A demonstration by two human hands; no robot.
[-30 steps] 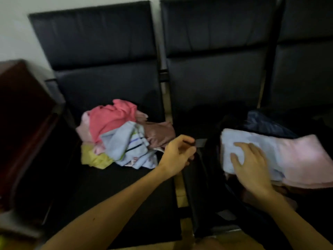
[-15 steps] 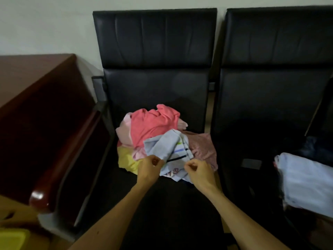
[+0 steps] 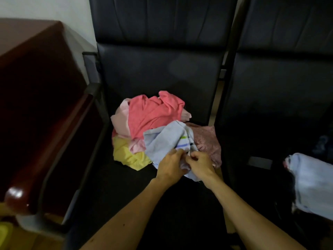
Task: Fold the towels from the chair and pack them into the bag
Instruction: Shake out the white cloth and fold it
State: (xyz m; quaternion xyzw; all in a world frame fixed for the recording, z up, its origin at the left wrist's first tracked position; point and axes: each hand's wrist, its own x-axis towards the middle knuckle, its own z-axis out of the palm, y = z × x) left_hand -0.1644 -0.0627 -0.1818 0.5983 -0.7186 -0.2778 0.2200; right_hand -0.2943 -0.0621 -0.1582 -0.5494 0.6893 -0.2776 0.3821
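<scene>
A heap of crumpled towels lies on the black chair seat: a coral pink towel on top, a yellow towel at the lower left, a dusty pink towel at the right. In front lies a light blue striped towel. My left hand and my right hand both pinch its near edge, close together. At the far right the black bag stands on the neighbouring seat with a folded pale blue towel in it.
A dark red wooden desk with a rounded corner stands close at the left, beside the chair's metal armrest. A second black chair adjoins at the right. A yellow object shows at the bottom left corner.
My hands left the bag and the folded towel and came over to the heap on the left chair. They now pinch the light blue striped towel, closer together than half a second ago.
</scene>
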